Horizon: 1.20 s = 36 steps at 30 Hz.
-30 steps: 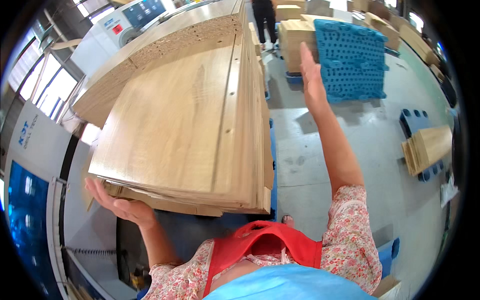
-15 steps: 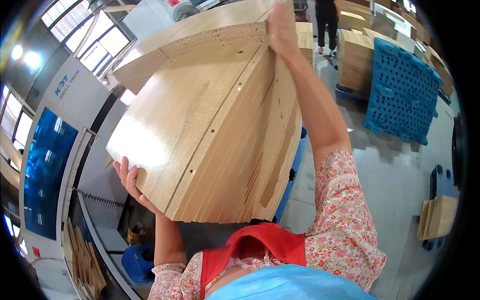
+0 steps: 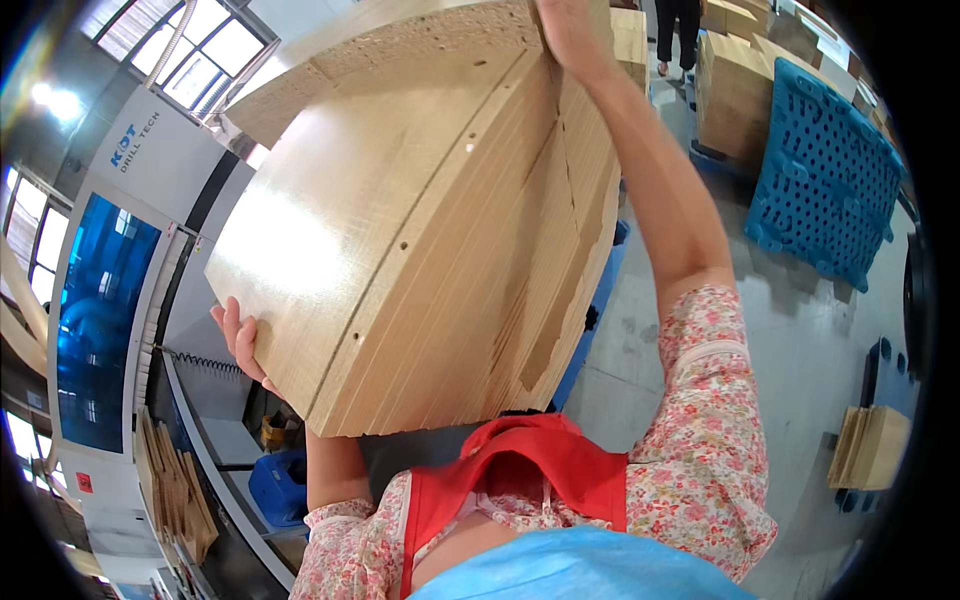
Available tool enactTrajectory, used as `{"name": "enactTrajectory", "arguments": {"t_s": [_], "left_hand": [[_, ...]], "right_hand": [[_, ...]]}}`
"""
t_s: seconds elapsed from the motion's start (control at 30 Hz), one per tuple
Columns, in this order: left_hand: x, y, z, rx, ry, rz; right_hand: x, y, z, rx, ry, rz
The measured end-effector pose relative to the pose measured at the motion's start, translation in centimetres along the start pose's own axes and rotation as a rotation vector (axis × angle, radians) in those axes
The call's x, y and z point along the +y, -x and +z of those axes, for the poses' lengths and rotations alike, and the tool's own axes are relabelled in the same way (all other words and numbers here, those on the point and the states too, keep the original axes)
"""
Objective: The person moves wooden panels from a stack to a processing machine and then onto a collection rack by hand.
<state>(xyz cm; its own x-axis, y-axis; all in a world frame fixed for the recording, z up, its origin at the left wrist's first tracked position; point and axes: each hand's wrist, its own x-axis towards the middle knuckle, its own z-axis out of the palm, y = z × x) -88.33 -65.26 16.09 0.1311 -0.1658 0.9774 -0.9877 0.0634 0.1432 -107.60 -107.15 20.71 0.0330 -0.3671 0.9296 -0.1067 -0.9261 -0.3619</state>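
Note:
A tall stack of wood-grain boards [image 3: 330, 190] fills the middle, with drilled holes along the right edge of its top face. Across its far end lies another wooden board [image 3: 420, 45], its rough chipboard edge toward me. My right hand [image 3: 578, 38] is closed at the right end of that upper board; the picture's top edge cuts off part of it. Down at the stack's near left, my left hand [image 3: 240, 342] has its fingers curled up around the left edge of the top board, while its palm is hidden below.
At left stands a white machine [image 3: 150, 150] with a blue window [image 3: 105, 320]. Thin wood strips [image 3: 175, 480] lean beside a blue bin [image 3: 280, 488]. To the right are a blue perforated pallet [image 3: 825, 175], stacked boards [image 3: 735, 100] and a small board pile [image 3: 870, 447]. Another person [image 3: 678, 30] stands far off.
The view has shifted slightly, so surroundings on the right sit farther right. The upper board's chipboard edge looks thicker and higher in the picture. Both hands keep their places on the boards.

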Motion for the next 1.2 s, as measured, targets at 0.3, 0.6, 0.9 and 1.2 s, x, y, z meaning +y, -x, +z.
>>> {"name": "enactTrajectory", "arguments": {"t_s": [0.3, 0.6, 0.9, 1.2], "left_hand": [[0.4, -0.9, 0.4, 0.02, 0.095, 0.013], [0.7, -0.9, -0.2, -0.021, 0.001, 0.013], [0.2, -0.5, -0.7, 0.083, -0.151, 0.039], [-2.4, -1.4, 0.2, 0.058, -0.062, 0.189]], "right_hand": [[-2.1, -0.6, 0.1, 0.105, 0.076, -0.105], [-7.7, 13.1, 1.1, 0.185, -0.208, 0.322], [-12.9, 17.5, 1.4, 0.329, -0.46, 0.425], [-20.0, 24.0, 1.6, -0.006, -0.115, 0.259]]}}
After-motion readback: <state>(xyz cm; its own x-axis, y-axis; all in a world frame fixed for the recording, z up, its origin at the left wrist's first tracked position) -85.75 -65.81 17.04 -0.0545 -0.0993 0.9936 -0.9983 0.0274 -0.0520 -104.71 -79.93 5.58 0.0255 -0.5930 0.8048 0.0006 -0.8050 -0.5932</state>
